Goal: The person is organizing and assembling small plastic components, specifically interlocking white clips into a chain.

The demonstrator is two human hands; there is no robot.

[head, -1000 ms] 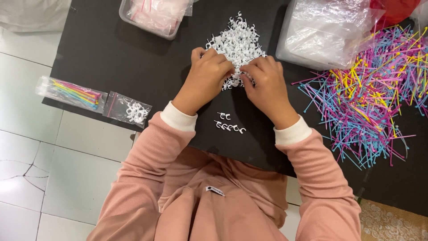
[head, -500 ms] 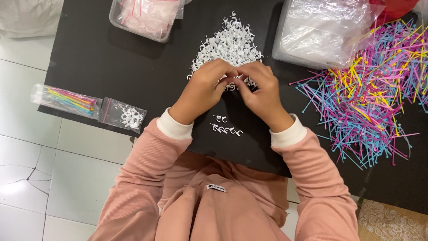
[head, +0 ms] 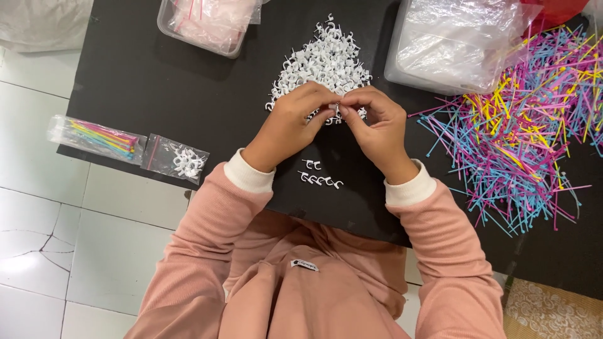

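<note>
Far left edge of the black matte table top (head: 157, 81): flat clear plastic bag of multicoloured thin sticks (head: 94, 135), lying slightly tilted. Just right of it, a small clear zip bag with red seal strip holding white plastic clips (head: 176, 161).

Upper left of frame: clear rigid plastic tub with pinkish bags inside (head: 210, 24).

Centre: loose heap of small white plastic clips (head: 323, 63), roughly triangular, glossy. Left hand (head: 290, 122) and right hand (head: 377, 122) meet at the heap's lower edge, fingertips pinched together on one small white clip piece (head: 336, 112); both hands closed on it, though which fingers bear the grip I cannot tell. Below the hands, a short row of sorted white clips (head: 320, 177) lies on the table, apart from the heap.

Upper right: clear tub stuffed with crinkled transparent bags (head: 455, 44). Right side: wide scatter of thin plastic sticks in blue, pink, yellow (head: 521, 132), overlapping loosely.

Bottom centre: pink ribbed sleeves with cream cuffs.
</note>
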